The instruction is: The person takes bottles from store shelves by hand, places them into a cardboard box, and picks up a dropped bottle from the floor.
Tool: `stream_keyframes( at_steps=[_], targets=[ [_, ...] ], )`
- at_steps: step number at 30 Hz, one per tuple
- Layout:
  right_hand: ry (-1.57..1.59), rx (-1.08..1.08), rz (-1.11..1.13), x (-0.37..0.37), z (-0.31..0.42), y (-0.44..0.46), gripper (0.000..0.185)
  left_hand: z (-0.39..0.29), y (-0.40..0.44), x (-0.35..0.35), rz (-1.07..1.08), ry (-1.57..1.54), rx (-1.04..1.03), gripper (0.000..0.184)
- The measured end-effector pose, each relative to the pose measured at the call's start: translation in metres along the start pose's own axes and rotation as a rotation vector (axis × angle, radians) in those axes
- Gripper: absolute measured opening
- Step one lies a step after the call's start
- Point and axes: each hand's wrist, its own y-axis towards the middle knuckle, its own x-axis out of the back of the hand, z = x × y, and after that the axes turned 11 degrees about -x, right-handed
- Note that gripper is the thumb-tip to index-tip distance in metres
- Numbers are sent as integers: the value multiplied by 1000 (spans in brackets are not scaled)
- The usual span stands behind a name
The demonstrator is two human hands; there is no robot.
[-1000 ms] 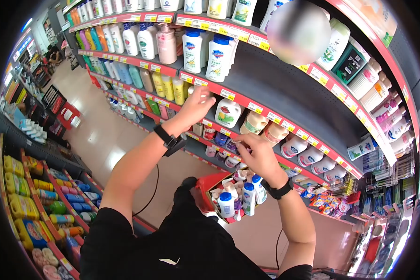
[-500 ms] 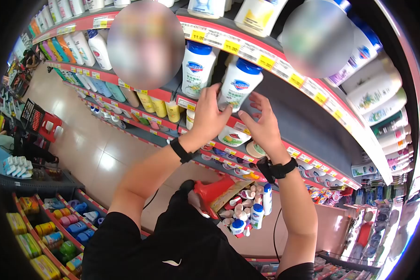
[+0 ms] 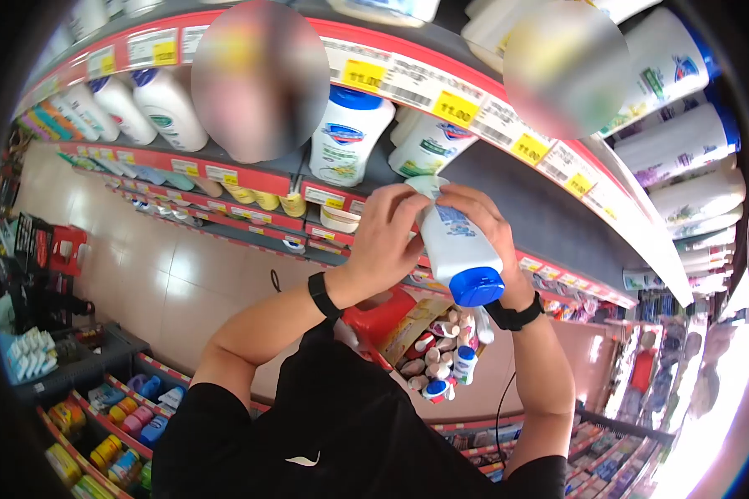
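A white body wash bottle with a blue cap is held between my two hands in front of the shelf. It is tipped so that the cap points down and toward me. My left hand has bent fingers at the base end of the bottle. Along its other side, my right hand is wrapped round it, with part of the palm hidden behind it. Two similar bottles are on the shelf just beyond: an upright bottle and a leaning bottle, partly covered by the price rail.
A shelf edge with price tags runs above my hands. More white bottles line the upper right. Below, a box of bottles is on the floor by a red stool. Bins of small goods are at lower left.
The bottle that stood upright between my hands has been turned over, cap downward, and drawn toward me. Both hands have closed round it. The view has moved closer to the shelf.
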Motion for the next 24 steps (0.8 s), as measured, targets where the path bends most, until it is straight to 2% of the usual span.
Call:
stream_keyframes(
  at_steps=[4,6,8,14,16,20,21,24],
  targets=[
    [27,-24,-8,3,4,0,47,5,4,-2,-6,0,-33,63],
    [92,-22,-1,5,2,1,57,6,9,-4,-15,-7,-39,61],
    [118,42,-10,6,-5,2,58,7,12,-4,2,-12,-37,59],
    [134,-41,-54,5,-14,0,54,9,18,-1,51,-14,-49,58],
    [123,-99,-79,5,-9,-3,51,15,18,-3,-75,108,-101,54],
    [151,-162,-43,7,-14,-4,53,20,28,-8,-96,64,-107,65],
    [142,-150,-46,8,-16,-4,53,26,27,-11,-73,28,-75,74],
    [167,-154,-49,10,-15,-5,54,31,33,-16,-59,17,-48,77]
  ],
)
